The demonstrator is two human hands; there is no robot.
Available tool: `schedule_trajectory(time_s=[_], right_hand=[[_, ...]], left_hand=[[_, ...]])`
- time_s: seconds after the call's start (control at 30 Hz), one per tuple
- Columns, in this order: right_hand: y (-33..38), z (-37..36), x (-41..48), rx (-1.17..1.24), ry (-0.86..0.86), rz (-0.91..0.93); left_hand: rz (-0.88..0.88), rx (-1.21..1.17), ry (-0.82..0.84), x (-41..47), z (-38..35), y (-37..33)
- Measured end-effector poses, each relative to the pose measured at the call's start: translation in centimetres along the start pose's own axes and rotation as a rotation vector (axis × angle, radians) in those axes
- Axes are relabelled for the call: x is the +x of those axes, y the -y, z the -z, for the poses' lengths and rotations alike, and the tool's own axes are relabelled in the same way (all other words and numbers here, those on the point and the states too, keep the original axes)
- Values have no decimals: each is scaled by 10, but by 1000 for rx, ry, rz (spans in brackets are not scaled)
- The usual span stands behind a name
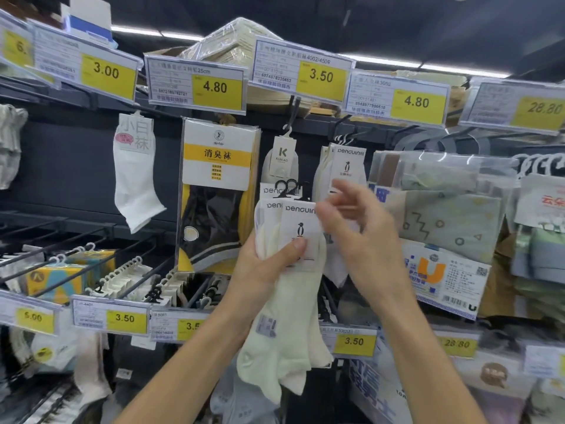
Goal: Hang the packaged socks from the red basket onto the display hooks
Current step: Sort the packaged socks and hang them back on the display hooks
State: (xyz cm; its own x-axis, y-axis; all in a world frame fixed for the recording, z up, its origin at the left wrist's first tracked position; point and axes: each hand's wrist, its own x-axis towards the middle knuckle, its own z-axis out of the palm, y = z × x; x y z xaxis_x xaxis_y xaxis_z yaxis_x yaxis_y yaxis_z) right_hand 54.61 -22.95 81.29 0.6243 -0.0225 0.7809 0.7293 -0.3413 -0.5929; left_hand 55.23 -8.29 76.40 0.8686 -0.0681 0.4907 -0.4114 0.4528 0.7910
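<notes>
- Left hand (269,264) grips unhung penguin sock packs (293,301).
- Right hand (360,237) at their cards, blurred, grip unclear.
- Matching hung packs (348,166) on hook (340,123) behind; basket unseen.

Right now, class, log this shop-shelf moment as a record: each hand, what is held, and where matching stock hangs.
left hand: grips the bundle, thumb pressed on the front card
cream socks: several pairs, penguin cards, black hangers on top, not hooked
right hand: fingers at the front card's upper edge; blurred, grip unclear
hanging penguin socks: matching stock on the rack, just behind the right hand
red basket: not in view
</notes>
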Motion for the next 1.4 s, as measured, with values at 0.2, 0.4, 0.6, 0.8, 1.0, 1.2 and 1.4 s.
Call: schedule_trajectory(time_s=[0.2,0.4,0.6,0.8,1.0,1.2,1.4], right_hand=[[-9,0,-5,183,108,-116],[-13,6,-5,281,93,-128],[-16,5,-8,264,184,-121],[-22,20,13,433,-76,-193],[-29,28,65,223,-285,-99],[-42,17,96,-27,-246,-77],[-45,12,101,-174,-179,-125]], left_hand=[[121,-205,137,-4,3,2],[27,-161,-8,0,4,5],[-33,-149,-23,1,-1,3],[36,-70,-76,-1,6,6],[9,5,-71,-3,4,2],[15,-13,-54,-4,3,0],[46,35,-74,-3,3,1]])
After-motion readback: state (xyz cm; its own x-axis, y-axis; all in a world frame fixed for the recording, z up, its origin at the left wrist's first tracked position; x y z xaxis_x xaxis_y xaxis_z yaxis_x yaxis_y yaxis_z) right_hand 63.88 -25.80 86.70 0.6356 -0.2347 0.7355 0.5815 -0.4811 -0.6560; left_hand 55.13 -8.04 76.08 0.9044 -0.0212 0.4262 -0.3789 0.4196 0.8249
